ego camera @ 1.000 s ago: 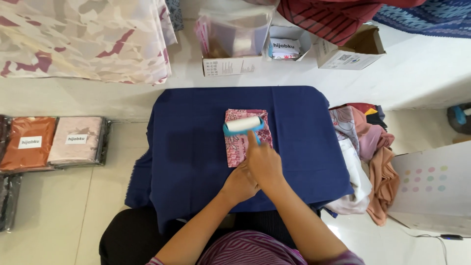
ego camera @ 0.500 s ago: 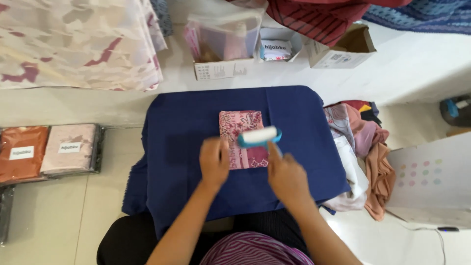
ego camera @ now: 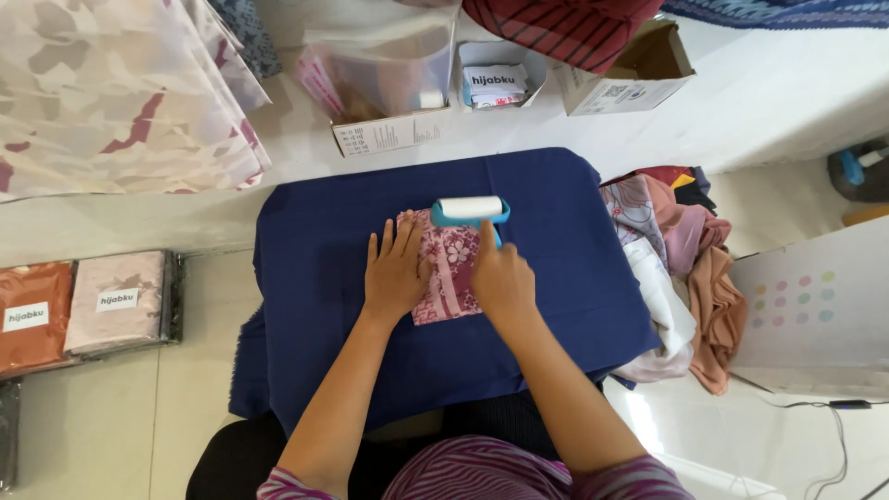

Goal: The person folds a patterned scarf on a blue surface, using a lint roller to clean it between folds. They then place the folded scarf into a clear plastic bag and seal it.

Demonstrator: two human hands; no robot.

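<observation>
A folded pink floral cloth (ego camera: pixel 451 278) lies on a small table draped in dark blue fabric (ego camera: pixel 315 241). My left hand (ego camera: pixel 395 270) rests flat on the cloth's left half, fingers spread. My right hand (ego camera: pixel 501 275) grips the blue handle of a lint roller (ego camera: pixel 470 209), whose white roll sits at the cloth's far edge.
A heap of pink, white and patterned cloths (ego camera: pixel 681 268) lies right of the table. Packaged folded fabrics (ego camera: pixel 83 301) sit on the floor at left. Open cardboard boxes (ego camera: pixel 389 102) and a large patterned cloth (ego camera: pixel 111 93) lie beyond the table. A white board with coloured dots (ego camera: pixel 810 306) stands at right.
The roller moved from the cloth's right side to its far edge. My left hand came down flat on the cloth.
</observation>
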